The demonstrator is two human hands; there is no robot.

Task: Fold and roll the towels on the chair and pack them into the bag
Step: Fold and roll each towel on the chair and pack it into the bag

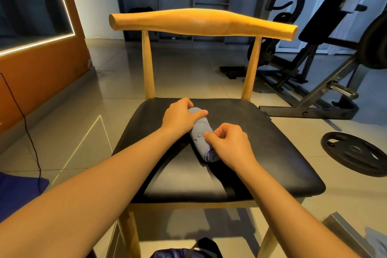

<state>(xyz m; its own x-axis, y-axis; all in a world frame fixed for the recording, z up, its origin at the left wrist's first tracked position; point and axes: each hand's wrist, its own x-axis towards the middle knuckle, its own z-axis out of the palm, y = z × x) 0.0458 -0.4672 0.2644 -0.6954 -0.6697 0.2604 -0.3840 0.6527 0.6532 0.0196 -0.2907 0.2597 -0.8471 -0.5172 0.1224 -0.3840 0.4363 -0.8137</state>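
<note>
A small grey-blue towel [201, 136], rolled into a tight tube, lies on the black seat [261, 153] of a wooden chair. My left hand [180, 118] grips the far end of the roll, fingers curled over it and thumb along its top. My right hand [230, 142] holds the near end, its thumb and bent fingers on the cloth. A dark blue bag [184, 252] shows at the bottom edge, under the seat's front.
The chair's wooden backrest [201, 22] stands just beyond my hands. A weight plate [354, 153] lies on the tiled floor at right, with a gym bench frame [314, 81] behind it. Blue fabric [18, 190] and a black cable lie at left.
</note>
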